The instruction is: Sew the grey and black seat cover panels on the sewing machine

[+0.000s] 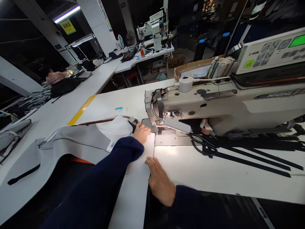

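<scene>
My left hand (142, 133) rests beside the sewing machine's needle area, its bent fingers closed on the far end of a pale grey fabric panel (139, 178). My right hand (161, 183) is nearer to me, with fingers closed on the panel's right edge; its thumb is mostly hidden. The panel hangs over the table's front edge. Left of it spreads more grey fabric (81, 133) with dark piping, a white patch (116, 128) and a barcode label (110, 146). The sewing machine (202, 106) has its lit needle area just right of my left hand.
Black scissors (205, 143) and black straps (254, 160) lie right of the needle area. Yellow tape (82, 109) and a small blue item (118, 108) are on the table. A cardboard box (177, 73) stands behind the machine. Another sewing machine (156, 35) and a person (56, 76) are farther back.
</scene>
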{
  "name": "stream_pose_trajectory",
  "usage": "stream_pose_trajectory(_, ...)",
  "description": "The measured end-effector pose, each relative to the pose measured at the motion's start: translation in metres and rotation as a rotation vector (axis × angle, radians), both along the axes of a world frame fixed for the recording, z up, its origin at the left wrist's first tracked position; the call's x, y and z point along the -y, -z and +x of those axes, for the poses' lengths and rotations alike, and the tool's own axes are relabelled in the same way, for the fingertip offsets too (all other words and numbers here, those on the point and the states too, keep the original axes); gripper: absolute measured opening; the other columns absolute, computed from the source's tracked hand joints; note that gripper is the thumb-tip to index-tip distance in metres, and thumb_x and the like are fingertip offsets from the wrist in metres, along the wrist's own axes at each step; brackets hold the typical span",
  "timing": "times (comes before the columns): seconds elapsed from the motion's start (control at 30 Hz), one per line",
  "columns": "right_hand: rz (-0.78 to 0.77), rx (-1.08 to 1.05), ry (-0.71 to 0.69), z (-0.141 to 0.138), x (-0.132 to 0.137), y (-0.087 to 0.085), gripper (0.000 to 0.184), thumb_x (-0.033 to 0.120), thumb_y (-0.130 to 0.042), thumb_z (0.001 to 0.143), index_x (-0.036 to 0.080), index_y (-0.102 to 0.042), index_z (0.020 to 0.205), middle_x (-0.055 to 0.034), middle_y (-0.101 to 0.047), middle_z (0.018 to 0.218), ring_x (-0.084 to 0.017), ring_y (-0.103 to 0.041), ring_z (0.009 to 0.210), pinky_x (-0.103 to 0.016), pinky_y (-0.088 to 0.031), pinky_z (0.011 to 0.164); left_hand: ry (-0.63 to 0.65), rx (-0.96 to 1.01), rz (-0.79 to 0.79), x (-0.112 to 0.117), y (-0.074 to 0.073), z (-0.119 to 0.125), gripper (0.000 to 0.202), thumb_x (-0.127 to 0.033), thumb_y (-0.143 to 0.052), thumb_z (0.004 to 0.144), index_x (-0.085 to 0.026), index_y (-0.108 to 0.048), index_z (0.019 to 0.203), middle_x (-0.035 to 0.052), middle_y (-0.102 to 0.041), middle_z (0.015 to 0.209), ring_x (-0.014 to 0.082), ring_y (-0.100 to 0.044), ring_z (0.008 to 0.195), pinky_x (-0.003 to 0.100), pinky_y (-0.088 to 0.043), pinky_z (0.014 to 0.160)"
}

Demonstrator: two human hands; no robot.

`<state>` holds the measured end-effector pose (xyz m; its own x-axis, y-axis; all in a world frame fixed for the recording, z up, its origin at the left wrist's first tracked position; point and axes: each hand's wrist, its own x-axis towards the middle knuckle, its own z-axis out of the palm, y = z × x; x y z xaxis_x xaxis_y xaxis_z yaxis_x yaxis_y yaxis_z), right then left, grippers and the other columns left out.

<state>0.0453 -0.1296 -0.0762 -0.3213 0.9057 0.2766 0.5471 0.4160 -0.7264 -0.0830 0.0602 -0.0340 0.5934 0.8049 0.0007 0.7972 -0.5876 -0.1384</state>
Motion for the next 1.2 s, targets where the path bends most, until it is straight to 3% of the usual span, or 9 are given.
stream_pose_trajectory(0.23,-0.023,0.023,0.006,-0.001,0.012,0.006,0.074,-0.009,-0.026,0.066,0.012,-0.038,0.136,-0.0123,-0.035,0.148,-0.024,-0.027,0.140,-0.051,-0.035,0.112,0.018,-0.063,0.131,0.009,0.004,0.005,0.024,-0.022,-0.039,0.094,-0.013,-0.060,0.087,0.0105,-0.060,0.085,0.0245,-0.049,0.090,0.044,-0.028,0.092)
stream_pose_trajectory(0.57,-0.108,0.110,-0.077,0.007,0.006,-0.006,0.074,-0.006,-0.030,0.066,0.009,-0.041,0.138,-0.0140,-0.031,0.150,-0.025,-0.026,0.140,-0.047,-0.031,0.114,0.085,0.011,0.086,-0.001,0.006,0.002,0.032,-0.031,-0.039,0.096,-0.014,-0.059,0.078,0.0068,-0.062,0.074,0.0188,-0.050,0.076,0.039,-0.028,0.089)
stream_pose_trajectory(0.87,-0.184,0.177,-0.126,0.029,-0.010,-0.016,0.070,-0.002,-0.030,0.072,0.010,-0.039,0.141,-0.0129,-0.027,0.152,-0.026,-0.020,0.142,-0.051,-0.026,0.115,0.088,0.018,0.026,-0.014,0.002,0.024,0.029,-0.024,-0.039,0.092,-0.016,-0.064,0.079,0.0068,-0.066,0.079,0.0219,-0.057,0.081,0.044,-0.029,0.090)
stream_pose_trajectory(1.1,-0.082,0.117,-0.114,0.048,-0.019,-0.003,0.065,0.002,-0.031,0.079,0.014,-0.034,0.142,-0.0107,-0.031,0.151,-0.021,-0.020,0.142,-0.051,-0.026,0.116,0.140,0.028,0.077,-0.024,0.008,0.038,0.030,-0.016,-0.038,0.087,-0.016,-0.069,0.088,0.0124,-0.066,0.092,0.0244,-0.057,0.084,0.047,-0.033,0.088)
stream_pose_trajectory(1.2,-0.048,0.125,-0.111,0.051,-0.019,0.002,0.066,0.002,-0.032,0.079,0.016,-0.030,0.144,-0.0104,-0.029,0.152,-0.022,-0.022,0.142,-0.052,-0.031,0.114,0.135,0.034,0.070,-0.026,0.013,0.040,0.027,-0.014,-0.041,0.084,-0.014,-0.068,0.083,0.0126,-0.064,0.086,0.0247,-0.057,0.082,0.047,-0.033,0.089)
